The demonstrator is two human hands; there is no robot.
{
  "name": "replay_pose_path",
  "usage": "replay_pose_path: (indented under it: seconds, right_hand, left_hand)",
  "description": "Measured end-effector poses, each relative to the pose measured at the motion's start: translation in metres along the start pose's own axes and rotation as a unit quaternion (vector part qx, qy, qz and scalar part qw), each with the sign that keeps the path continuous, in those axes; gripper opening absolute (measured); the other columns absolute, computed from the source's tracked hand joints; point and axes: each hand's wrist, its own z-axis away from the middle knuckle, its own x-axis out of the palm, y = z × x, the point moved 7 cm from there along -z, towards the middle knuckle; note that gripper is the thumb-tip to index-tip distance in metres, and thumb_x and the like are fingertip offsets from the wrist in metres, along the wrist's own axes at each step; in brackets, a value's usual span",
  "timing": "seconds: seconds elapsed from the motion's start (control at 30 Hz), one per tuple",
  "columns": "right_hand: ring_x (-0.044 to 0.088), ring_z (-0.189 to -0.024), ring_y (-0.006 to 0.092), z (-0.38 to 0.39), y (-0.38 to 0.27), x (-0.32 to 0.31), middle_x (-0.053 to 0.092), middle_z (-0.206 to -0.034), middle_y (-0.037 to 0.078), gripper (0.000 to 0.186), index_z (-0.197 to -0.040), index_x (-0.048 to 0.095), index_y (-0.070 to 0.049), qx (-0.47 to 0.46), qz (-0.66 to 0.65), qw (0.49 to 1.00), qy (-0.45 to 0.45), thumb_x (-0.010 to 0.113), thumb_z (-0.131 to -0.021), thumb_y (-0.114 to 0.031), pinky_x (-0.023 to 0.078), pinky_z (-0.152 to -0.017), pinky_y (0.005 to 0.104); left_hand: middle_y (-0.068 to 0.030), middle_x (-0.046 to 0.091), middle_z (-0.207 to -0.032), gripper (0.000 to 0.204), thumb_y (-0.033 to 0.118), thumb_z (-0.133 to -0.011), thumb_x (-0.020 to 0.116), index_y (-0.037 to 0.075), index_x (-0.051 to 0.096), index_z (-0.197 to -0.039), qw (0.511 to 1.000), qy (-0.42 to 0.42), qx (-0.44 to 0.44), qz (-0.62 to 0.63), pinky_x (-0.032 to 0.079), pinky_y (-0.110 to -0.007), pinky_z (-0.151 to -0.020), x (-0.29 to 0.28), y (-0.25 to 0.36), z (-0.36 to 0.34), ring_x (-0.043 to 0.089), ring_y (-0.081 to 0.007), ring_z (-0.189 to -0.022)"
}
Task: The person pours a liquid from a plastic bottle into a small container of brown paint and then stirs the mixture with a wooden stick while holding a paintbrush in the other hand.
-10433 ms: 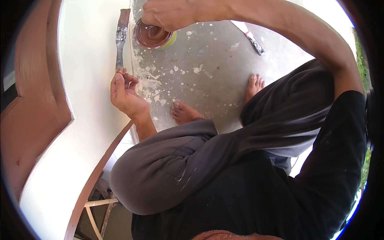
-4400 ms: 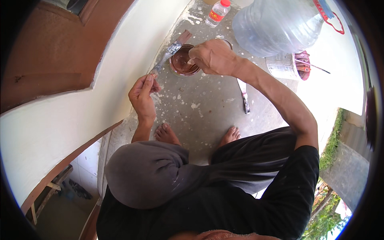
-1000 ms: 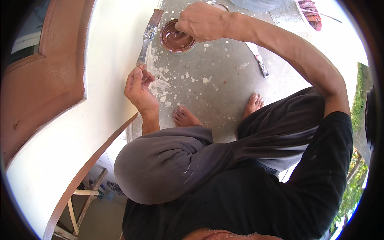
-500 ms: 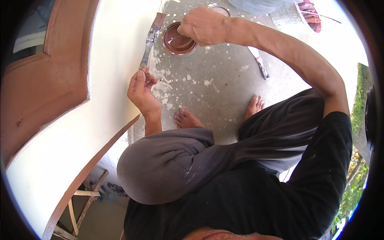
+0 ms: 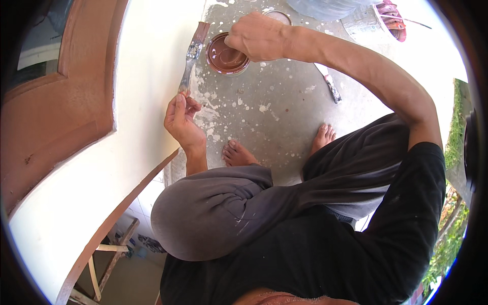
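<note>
My left hand [image 5: 182, 122] pinches the lower end of a paintbrush [image 5: 191, 57] in its closed fingers. The brush stands beside the white wall with brown-coated bristles upward and a paint-spattered ferrule. To its right is an open paint can [image 5: 220, 60], round and filled with brown paint. My right hand [image 5: 259, 38] is closed over the can's right rim, back of the hand up. Whatever its fingers grip is hidden beneath it. Swirl marks show on the paint's surface.
A round lid [image 5: 277, 18] lies beyond my right hand. A putty knife [image 5: 331, 86] rests on the spattered concrete floor [image 5: 264, 122]. At the far right stand a clear plastic container [image 5: 330, 7] and a whitish bucket [image 5: 363, 25]. A brown-framed door [image 5: 61, 107] is on the left.
The swirl pattern on the brown paint looks different beside my right hand. My hands stay nearly where they were, and the whole view has shifted slightly.
</note>
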Motion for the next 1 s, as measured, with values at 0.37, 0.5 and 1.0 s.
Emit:
replay_pose_path:
  seconds: [0.37,0.5,1.0]
  right_hand:
    - [0.065,-0.071,0.0335,-0.001,-0.006,-0.006,0.064,-0.071,0.015,0.011,-0.078,0.062,0.001,-0.02,-0.039,0.999,-0.028,0.061,-0.078,-0.01,0.051,-0.061,0.0422]
    - [0.066,-0.071,0.0291,0.009,-0.002,0.0,0.065,-0.072,0.014,0.014,-0.077,0.064,0.001,-0.018,0.013,0.999,0.047,0.066,-0.074,-0.013,0.053,-0.064,0.0395]
    - [0.063,-0.06,0.035,0.003,-0.012,-0.029,0.061,-0.064,0.019,0.008,-0.07,0.059,-0.003,-0.026,-0.037,0.999,0.01,0.056,-0.075,-0.007,0.049,-0.052,0.0422]
  left_hand:
    - [-0.0075,0.064,-0.091,0.02,0.018,-0.093,0.056,-0.001,0.064,-0.097,1.0,-0.002,0.003,0.0,0.044,-0.026,-0.064,0.001,0.0,0.0,0.054,-0.0109,-0.07]
    - [-0.0068,0.064,-0.09,0.019,0.018,-0.093,0.057,0.0,0.063,-0.098,1.0,-0.012,-0.002,-0.013,0.044,-0.026,-0.066,0.006,-0.004,0.001,0.054,-0.0106,-0.071]
    - [-0.0098,0.066,-0.088,0.023,0.019,-0.092,0.06,-0.003,0.065,-0.098,1.0,-0.026,-0.017,-0.004,0.047,-0.028,-0.064,0.011,0.002,-0.002,0.057,-0.0135,-0.067]
